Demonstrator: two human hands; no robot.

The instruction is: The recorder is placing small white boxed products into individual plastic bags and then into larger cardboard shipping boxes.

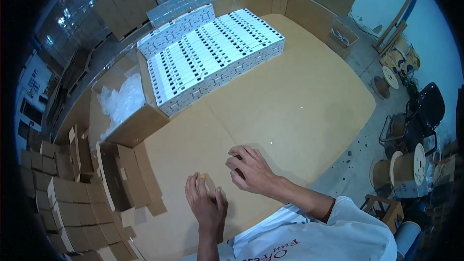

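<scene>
The white sleeve [338,232] fills the lower edge, and from it the right hand [251,169] reaches out over the cardboard sheet [290,111] that covers the counter. Its fingers [238,153] are curled loosely downward, tips near the sheet; whether they grip anything underneath I cannot tell. The left hand [207,202] sits just beside it, closer in, with fingers [193,186] bent together around a small tan piece [204,177], only a corner of which shows above the fingertips.

Risks, as I judge them: the piece is small and almost the same colour as the sheet, so if it slips out of the pinch it could be hard to spot. The two hands are close, and a careless move of the right could knock the piece loose. Folded cartons [63,198] stand stacked at the left edge, near enough that a wide elbow swing might topple them.

The piece looks light, pale orange-tan, with a squarish corner; most of it is hidden, so its full shape is unclear. It sits in the left hand, low over the near part of the sheet. Well apart, at the far side, white boxes [212,53] lie in tight rows, and an open carton with clear plastic bags [121,101] stands between them and the stack.
</scene>
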